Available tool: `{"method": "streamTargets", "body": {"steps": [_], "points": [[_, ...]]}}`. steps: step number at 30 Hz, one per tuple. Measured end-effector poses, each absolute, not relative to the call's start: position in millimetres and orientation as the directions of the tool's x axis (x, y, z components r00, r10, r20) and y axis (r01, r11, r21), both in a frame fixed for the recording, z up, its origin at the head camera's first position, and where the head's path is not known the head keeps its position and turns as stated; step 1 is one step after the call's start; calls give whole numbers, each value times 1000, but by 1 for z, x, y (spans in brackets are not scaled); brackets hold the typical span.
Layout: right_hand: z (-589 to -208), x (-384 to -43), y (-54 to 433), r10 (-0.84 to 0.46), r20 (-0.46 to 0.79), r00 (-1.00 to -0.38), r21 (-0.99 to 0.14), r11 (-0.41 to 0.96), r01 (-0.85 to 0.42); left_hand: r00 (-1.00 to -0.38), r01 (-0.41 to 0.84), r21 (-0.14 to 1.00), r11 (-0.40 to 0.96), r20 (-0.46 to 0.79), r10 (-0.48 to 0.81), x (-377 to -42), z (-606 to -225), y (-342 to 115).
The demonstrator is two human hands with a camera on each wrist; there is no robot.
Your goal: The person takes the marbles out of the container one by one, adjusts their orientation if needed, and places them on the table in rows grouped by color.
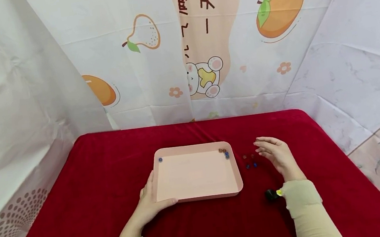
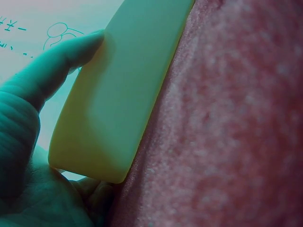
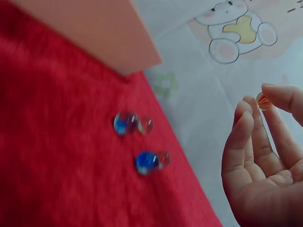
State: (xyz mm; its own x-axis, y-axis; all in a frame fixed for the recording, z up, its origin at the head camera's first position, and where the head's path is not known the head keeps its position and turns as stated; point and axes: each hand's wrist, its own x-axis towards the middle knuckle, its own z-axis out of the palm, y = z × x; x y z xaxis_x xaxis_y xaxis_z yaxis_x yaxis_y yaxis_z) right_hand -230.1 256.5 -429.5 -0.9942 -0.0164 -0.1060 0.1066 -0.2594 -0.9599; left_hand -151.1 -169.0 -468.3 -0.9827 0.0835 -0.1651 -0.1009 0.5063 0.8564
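Observation:
A shallow pink tray (image 1: 200, 198) lies on the red cloth. My left hand (image 1: 148, 202) grips its near left corner, thumb along the front wall and fingers down the left side; the left wrist view shows the thumb against the tray wall (image 2: 109, 94). Between thumb and fingertips, my right hand (image 1: 277, 155) pinches a clear marble with orange streaks (image 3: 264, 101), raised right of the tray. Below that hand, two blue marbles (image 3: 147, 162) and two brownish-orange marbles (image 1: 244, 157) rest on the cloth.
Inside the tray, one blue marble (image 1: 160, 159) sits at the far left corner. Brown marbles (image 1: 220, 150) and blue marbles (image 1: 227, 157) cluster at its far right corner. Behind the red-covered table (image 1: 108, 157) hangs a printed white curtain (image 1: 127, 82).

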Motion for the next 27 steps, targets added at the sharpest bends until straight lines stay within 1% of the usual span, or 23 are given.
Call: {"method": "streamTargets", "body": {"steps": [5,11,18,21,27], "points": [[-432,-233,267,-55,-141,-988,-962,-228,150,-983,-103,854,510,-165,77,-151,-467,-169],[-435,-237,278,-90,-162,-983,-975,-137,173,-982,-105,850,516,-169,79,-150,-466,-169],[-439,-243,288,-143,-212,-967,-977,71,204,-983,-112,859,500,-168,69,-149,-466,-168],[-440,-245,291,-173,-234,-957,-968,129,214,-983,-110,858,502,-168,71,-149,-465,-168],[-444,-248,294,-195,-277,-941,-955,165,247,-979,-128,856,502,-190,73,-150,-465,-169]]}}
